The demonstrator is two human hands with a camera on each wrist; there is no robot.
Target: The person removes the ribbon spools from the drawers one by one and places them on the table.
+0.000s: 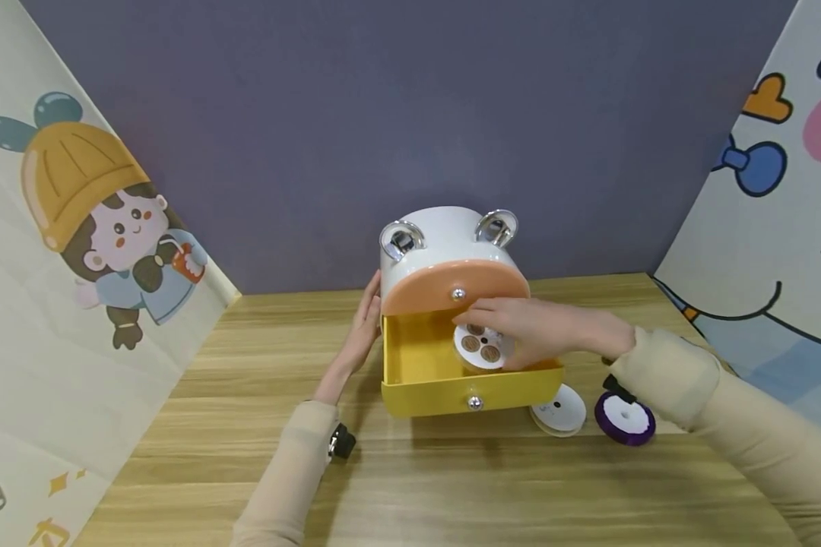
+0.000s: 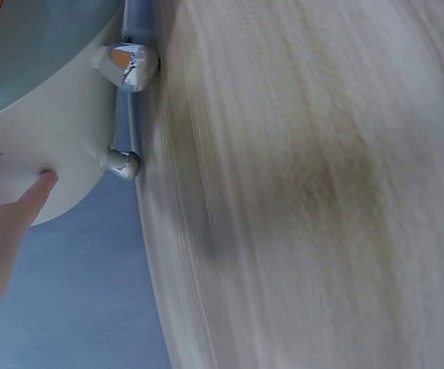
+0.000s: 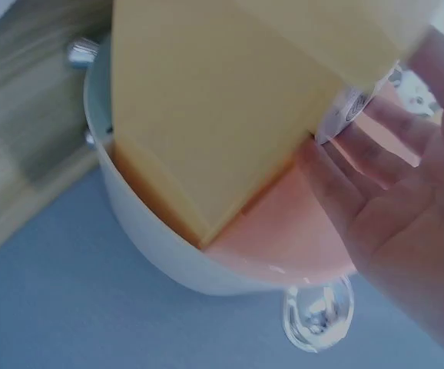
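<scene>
A white storage box [image 1: 445, 232] with silver ears stands on the table, its yellow drawer [image 1: 431, 399] pulled out below a peach upper front. My right hand [image 1: 537, 327] reaches over the drawer's right part and grips a white ribbon spool [image 1: 480, 351] with round brown marks on its face. Seen from the right wrist, the fingers bend round the edge of that spool [image 3: 345, 114]. On the box's left side rests my left hand [image 1: 361, 334], fingers extended. One fingertip touches the curved white wall [image 2: 61, 146] in the left wrist view.
Right of the drawer, a white spool [image 1: 562, 410] and a purple ribbon spool [image 1: 625, 419] lie on the wooden table [image 1: 246, 395]. Behind the box rises a grey-blue wall [image 1: 438, 114]. Silver feet [image 2: 134, 68] hold the box off the tabletop.
</scene>
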